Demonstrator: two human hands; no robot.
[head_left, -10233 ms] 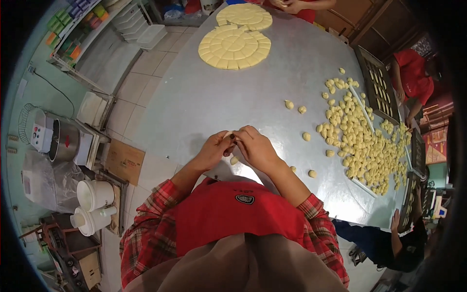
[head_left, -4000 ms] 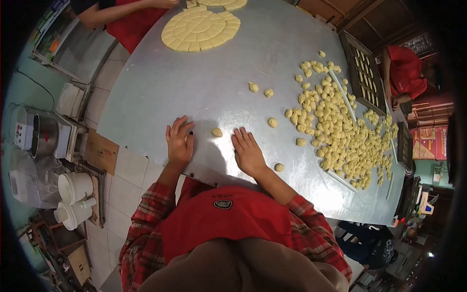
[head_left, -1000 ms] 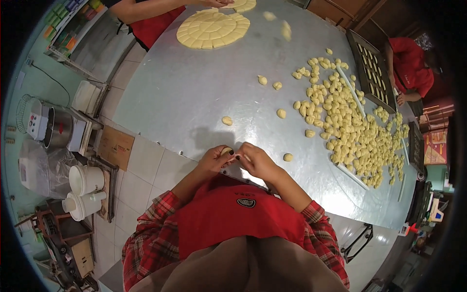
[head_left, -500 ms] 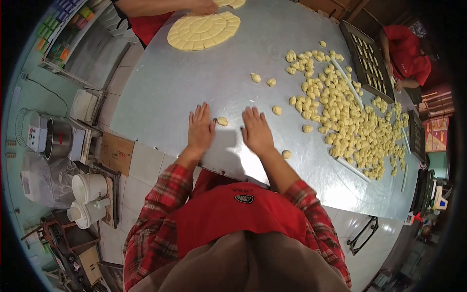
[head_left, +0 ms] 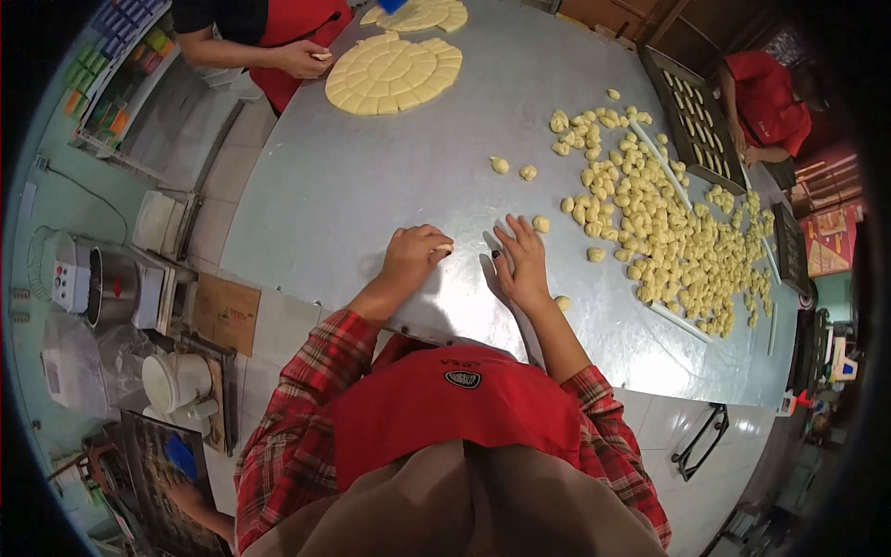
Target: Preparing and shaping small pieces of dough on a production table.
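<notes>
My left hand [head_left: 410,263] is closed at the table's near side, with a small piece of dough [head_left: 442,248] pinched between thumb and fingers. To its right, my right hand [head_left: 522,265] is held open with the fingers apart and nothing in it. A dough ball [head_left: 541,224] lies just beyond its fingertips, and another dough ball [head_left: 562,303] rests beside my right wrist. Farther out are two more balls, one of them a knotted lump [head_left: 499,165]. A large heap of dough lumps [head_left: 664,223] covers the table's right side.
On the far left of the metal table [head_left: 371,172] lies a round of cut dough [head_left: 393,74], beside a co-worker's hand [head_left: 304,59]. Another person works by a dark tray [head_left: 694,116] of dough strips at far right. Lower left, someone's hand [head_left: 186,497] reaches over a dark tray [head_left: 148,464].
My left hand has closed on the dough piece that lay between my hands. My right hand has shifted right and tilted. A hand and dark tray have appeared at lower left.
</notes>
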